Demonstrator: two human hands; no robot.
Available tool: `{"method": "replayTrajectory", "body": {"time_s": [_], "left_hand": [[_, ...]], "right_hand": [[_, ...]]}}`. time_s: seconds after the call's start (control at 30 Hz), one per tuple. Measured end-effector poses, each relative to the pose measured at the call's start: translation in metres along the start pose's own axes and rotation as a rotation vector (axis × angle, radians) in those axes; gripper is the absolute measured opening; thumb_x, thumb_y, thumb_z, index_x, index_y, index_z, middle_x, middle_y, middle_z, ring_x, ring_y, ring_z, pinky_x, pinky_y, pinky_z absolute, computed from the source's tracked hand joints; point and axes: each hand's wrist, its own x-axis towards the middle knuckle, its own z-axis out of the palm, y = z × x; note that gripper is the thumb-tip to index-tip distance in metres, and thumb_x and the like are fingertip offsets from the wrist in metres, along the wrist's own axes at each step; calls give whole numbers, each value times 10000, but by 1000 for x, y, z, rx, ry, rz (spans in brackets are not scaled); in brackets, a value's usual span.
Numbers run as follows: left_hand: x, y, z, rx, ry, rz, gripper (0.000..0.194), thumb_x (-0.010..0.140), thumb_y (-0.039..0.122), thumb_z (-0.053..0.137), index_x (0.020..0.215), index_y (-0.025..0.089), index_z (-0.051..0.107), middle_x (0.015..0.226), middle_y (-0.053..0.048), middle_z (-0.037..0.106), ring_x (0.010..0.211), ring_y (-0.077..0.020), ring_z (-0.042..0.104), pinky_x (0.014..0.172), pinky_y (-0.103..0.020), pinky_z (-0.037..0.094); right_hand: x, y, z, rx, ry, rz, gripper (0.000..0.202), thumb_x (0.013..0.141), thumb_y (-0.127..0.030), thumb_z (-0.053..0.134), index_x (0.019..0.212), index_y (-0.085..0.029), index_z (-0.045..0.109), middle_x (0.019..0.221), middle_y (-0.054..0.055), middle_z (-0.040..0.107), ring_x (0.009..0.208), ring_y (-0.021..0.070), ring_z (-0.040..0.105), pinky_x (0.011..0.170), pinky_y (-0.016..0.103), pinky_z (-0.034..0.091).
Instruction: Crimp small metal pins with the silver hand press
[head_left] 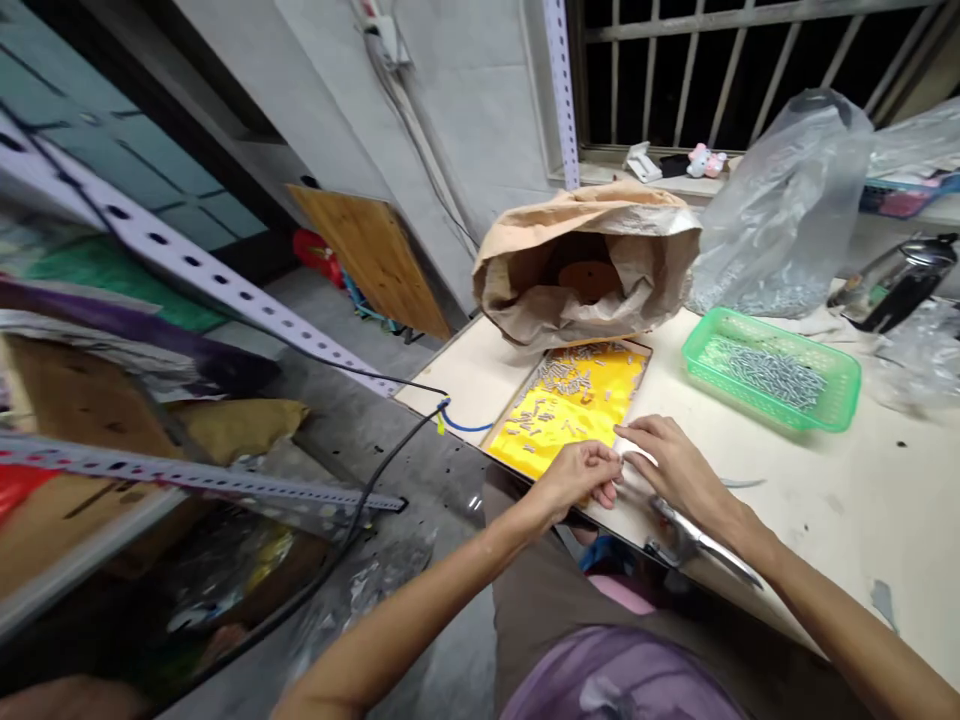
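My left hand (581,476) is closed in a pinch at the table's front edge, beside a yellow tray (555,430) strewn with small metal pieces. What lies between its fingertips is too small to name. Close on its right, my right hand (664,460) has its thumb and index finger near the left fingertips, at a small whitish item that I cannot make out. Under the right wrist, a metal hand tool (701,545) juts over the table edge. A green basket (844,395) holds many small metal screws or pins, farther right.
An open brown paper bag (517,235) stands behind the tray. A clear plastic bag (787,200) of metal parts sits behind the basket. Dark cables (360,500) and perforated metal bars (225,285) cross the left side. A window sill holds small objects.
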Motion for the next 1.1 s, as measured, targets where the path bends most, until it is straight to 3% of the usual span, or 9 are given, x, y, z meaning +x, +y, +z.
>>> {"method": "replayTrajectory", "body": {"time_s": [0.17, 0.27, 0.37, 0.6, 0.73, 0.97, 1.1], "left_hand": [[0, -29, 38, 190, -66, -103, 156, 668, 194, 684, 712, 127, 550, 460, 86, 485, 335, -51, 457, 342, -144, 358], [7, -36, 50, 248, -74, -199, 93, 680, 107, 630, 741, 126, 563, 420, 95, 468, 329, -54, 437, 345, -149, 362], [11, -38, 54, 311, -60, -291, 45, 697, 119, 623, 713, 115, 582, 415, 76, 485, 341, -50, 427, 345, -147, 345], [5, -41, 56, 400, 18, -352, 74, 713, 189, 633, 711, 116, 620, 392, 85, 436, 337, -38, 361, 318, -146, 213], [3, -42, 57, 438, 63, -394, 104, 692, 208, 655, 677, 122, 598, 398, 91, 422, 321, -34, 332, 322, -155, 197], [6, -44, 56, 477, 46, -434, 130, 705, 228, 657, 669, 113, 608, 355, 96, 388, 283, -31, 303, 307, -156, 199], [8, -44, 58, 474, 26, -460, 136, 700, 217, 654, 636, 119, 584, 409, 89, 447, 272, -22, 321, 297, -159, 215]], "right_hand": [[-95, 3, -29, -160, -48, 194, 278, 943, -263, 369, 1092, -210, 598, 877, 81, 600, 815, 210, 559, 709, 340, 492], [-138, 6, -27, -247, -59, 275, 270, 942, -286, 370, 1058, -217, 604, 856, 80, 598, 774, 209, 566, 668, 329, 493], [-161, 7, -17, -283, -28, 314, 269, 943, -280, 365, 1051, -211, 602, 847, 81, 593, 740, 201, 574, 628, 317, 488], [-171, 1, -2, -242, 4, 381, 286, 959, -232, 315, 1008, -197, 595, 792, 66, 560, 679, 179, 562, 590, 291, 468], [-173, 0, 1, -223, 0, 406, 296, 964, -222, 293, 1026, -180, 580, 786, 63, 540, 670, 174, 545, 575, 281, 452], [-171, -3, 1, -239, 31, 420, 255, 948, -186, 332, 934, -196, 586, 762, 53, 535, 649, 165, 537, 567, 264, 426], [-170, -5, 1, -256, 39, 425, 255, 948, -186, 332, 890, -189, 580, 750, 53, 531, 647, 166, 534, 565, 264, 416]]}}
